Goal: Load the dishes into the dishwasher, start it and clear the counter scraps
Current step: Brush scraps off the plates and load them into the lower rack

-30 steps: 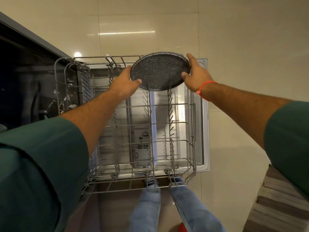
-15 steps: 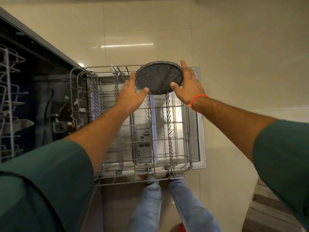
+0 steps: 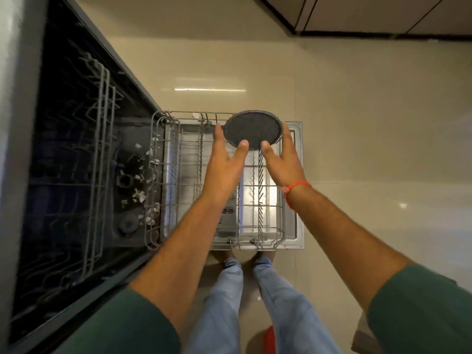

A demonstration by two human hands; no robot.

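Low in the frame stand jeans-clad legs, above them the pulled-out rack at centre, and at its far end the dark plate stands on edge, left hand and right hand flanking it, fingers straight, thumbs touching its near rim.

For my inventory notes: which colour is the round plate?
Dark grey with fine light speckles; the plate shows best in the head view.

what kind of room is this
Most likely a home kitchen. A dishwasher stands open with its lower rack pulled out over the door, both hands set a dark speckled plate at its far end, and cabinet fronts meet a tiled floor.
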